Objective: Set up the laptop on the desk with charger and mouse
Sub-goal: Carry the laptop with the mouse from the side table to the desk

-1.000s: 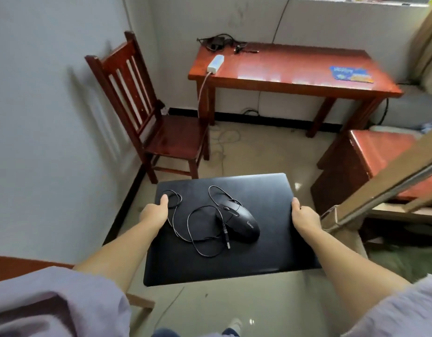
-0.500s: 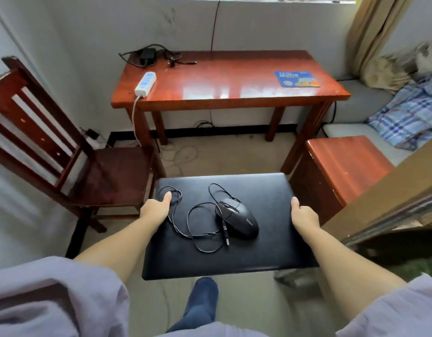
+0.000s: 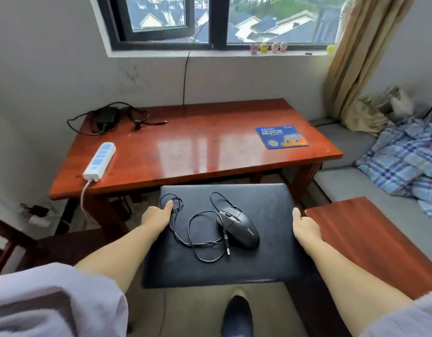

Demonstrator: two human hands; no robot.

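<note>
I carry a closed black laptop [image 3: 270, 254] flat in front of me, just short of the red wooden desk [image 3: 185, 152]. My left hand [image 3: 159, 215] grips its left edge with the thumb on the lid. My right hand [image 3: 304, 226] grips its right edge. A black wired mouse [image 3: 241, 227] lies on the lid, its cable [image 3: 198, 239] looped loosely beside it. A black charger [image 3: 106, 116] with tangled leads sits at the desk's far left corner. A blue mouse pad [image 3: 281, 137] lies near the desk's right end.
A white power strip [image 3: 100, 158] lies on the desk's left edge, its cord hanging down. A dark wooden chair [image 3: 13, 242] stands at lower left. A red wooden stool or side table [image 3: 370, 239] is close on my right, beside a grey sofa [image 3: 351, 181] with a plaid blanket.
I have walked toward the desk with the laptop, and the view has tilted up to show the window. The desk is now much nearer. Both hands hold the laptop as before.
</note>
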